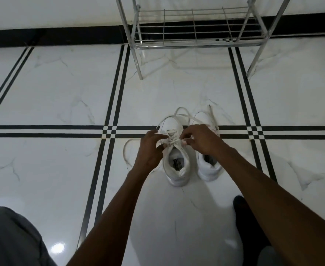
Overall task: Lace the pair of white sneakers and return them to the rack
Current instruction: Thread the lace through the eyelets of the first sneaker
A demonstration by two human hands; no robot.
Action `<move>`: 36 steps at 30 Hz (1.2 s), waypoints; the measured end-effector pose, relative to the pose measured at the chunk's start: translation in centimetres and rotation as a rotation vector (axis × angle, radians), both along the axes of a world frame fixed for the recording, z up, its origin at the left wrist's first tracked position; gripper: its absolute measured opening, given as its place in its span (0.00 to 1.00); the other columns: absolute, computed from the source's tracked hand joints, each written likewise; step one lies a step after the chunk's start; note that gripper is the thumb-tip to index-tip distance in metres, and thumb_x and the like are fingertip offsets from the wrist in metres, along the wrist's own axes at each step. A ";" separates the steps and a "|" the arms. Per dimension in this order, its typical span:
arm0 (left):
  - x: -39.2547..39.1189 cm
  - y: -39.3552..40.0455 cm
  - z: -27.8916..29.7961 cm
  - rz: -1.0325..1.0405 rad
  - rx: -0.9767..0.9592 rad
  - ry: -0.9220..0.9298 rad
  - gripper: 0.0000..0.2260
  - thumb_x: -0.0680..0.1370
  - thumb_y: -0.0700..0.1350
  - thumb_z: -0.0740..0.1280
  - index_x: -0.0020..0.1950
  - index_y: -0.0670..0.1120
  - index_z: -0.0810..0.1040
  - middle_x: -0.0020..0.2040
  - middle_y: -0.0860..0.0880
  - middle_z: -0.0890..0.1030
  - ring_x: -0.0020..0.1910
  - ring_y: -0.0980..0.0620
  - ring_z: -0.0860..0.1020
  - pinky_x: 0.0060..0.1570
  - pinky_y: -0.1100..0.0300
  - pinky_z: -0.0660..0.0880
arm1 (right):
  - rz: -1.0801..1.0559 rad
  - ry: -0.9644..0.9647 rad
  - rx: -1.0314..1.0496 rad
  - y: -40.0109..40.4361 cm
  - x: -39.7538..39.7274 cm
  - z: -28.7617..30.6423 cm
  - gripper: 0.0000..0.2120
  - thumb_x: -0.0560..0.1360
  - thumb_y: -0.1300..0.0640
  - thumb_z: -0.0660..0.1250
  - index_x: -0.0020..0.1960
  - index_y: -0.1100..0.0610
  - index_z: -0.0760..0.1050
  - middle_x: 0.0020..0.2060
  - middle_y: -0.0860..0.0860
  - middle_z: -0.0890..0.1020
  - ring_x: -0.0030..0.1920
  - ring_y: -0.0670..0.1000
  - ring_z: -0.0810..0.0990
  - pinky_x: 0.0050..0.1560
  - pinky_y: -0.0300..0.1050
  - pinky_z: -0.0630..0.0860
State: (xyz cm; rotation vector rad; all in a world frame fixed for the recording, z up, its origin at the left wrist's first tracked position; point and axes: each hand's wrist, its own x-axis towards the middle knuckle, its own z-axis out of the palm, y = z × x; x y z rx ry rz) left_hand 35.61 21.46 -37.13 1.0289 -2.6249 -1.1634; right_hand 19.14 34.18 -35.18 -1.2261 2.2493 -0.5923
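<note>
White lace (pixel 172 140) crosses the upper eyelets of the left sneaker (pixel 176 160), which stands on the tiled floor (pixel 62 93) beside its pair (pixel 208 166). Left hand (pixel 151 148) and right hand (pixel 200 138) each pinch a lace end at the throat. Risk: loose loops (pixel 128 150) trailing on the floor may snag or pull uneven; the second sneaker's lacing is hidden. Metal rack (pixel 196 45) stands well beyond, its lower shelf unobstructed.
</note>
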 end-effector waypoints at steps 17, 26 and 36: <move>0.8 0.4 -1.1 -0.051 -0.496 -0.182 0.12 0.73 0.31 0.66 0.49 0.48 0.77 0.48 0.51 0.84 0.60 0.43 0.76 0.71 0.38 0.62 | -0.016 0.405 0.071 -0.1 1.8 -1.7 0.09 0.76 0.60 0.66 0.46 0.53 0.86 0.44 0.53 0.87 0.45 0.54 0.84 0.47 0.49 0.80; 1.4 0.3 -2.0 -0.091 -0.504 -0.298 0.14 0.73 0.34 0.67 0.55 0.48 0.78 0.55 0.49 0.83 0.62 0.42 0.74 0.70 0.38 0.59 | 0.015 0.648 0.307 0.3 3.0 -0.9 0.10 0.75 0.59 0.66 0.48 0.47 0.83 0.46 0.47 0.85 0.54 0.53 0.80 0.60 0.55 0.66; 0.8 0.4 -1.6 0.003 -0.128 -0.090 0.08 0.81 0.40 0.65 0.56 0.51 0.81 0.52 0.53 0.85 0.60 0.48 0.79 0.74 0.33 0.57 | 0.046 0.362 0.181 0.2 2.5 -0.9 0.13 0.72 0.67 0.62 0.43 0.52 0.80 0.42 0.49 0.82 0.45 0.53 0.81 0.49 0.51 0.55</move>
